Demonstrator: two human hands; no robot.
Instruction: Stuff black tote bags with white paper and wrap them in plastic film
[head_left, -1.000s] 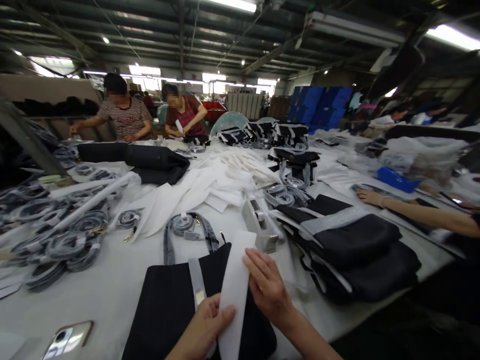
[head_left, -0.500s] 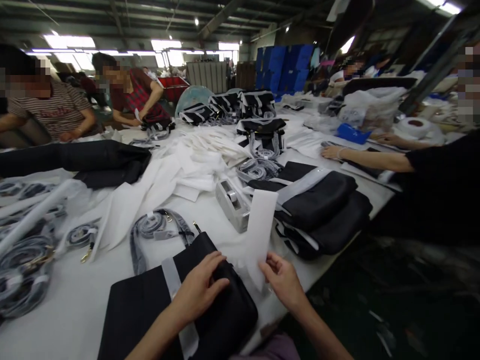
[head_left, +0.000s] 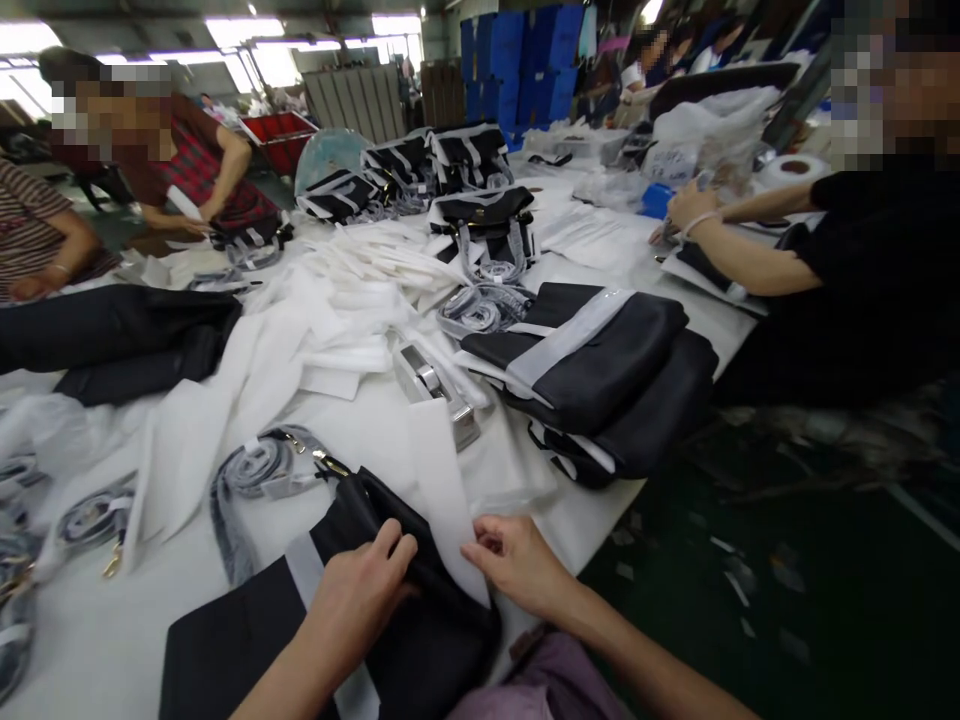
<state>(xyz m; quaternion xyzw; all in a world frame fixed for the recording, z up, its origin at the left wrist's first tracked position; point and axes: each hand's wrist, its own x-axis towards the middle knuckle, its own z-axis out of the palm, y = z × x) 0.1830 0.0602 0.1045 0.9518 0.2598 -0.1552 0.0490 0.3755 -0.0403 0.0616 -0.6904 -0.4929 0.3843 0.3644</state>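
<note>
A black bag (head_left: 232,630) with a pale grey band lies on the white table in front of me. My left hand (head_left: 367,590) is closed on the bag's upper edge, its fingers pinching the black material. My right hand (head_left: 517,565) pinches the edge of a white foam strip (head_left: 439,480), whose lower end lies against the bag's side by the opening. A wrapped, coiled strap (head_left: 259,465) with gold clasps rests just beyond the bag. Past the strip stands a grey tape dispenser (head_left: 431,375).
Stacked black bags (head_left: 600,360) sit to the right, near the table edge. White foam sheets (head_left: 337,310) are heaped in the middle. More wrapped straps (head_left: 94,515) lie at left. A co-worker in a black top (head_left: 885,260) works at right; others work at far left.
My right hand has brought the foam strip left and down against the bag. My left hand has gone from lying flat on the bag to gripping its edge. The view has shifted.
</note>
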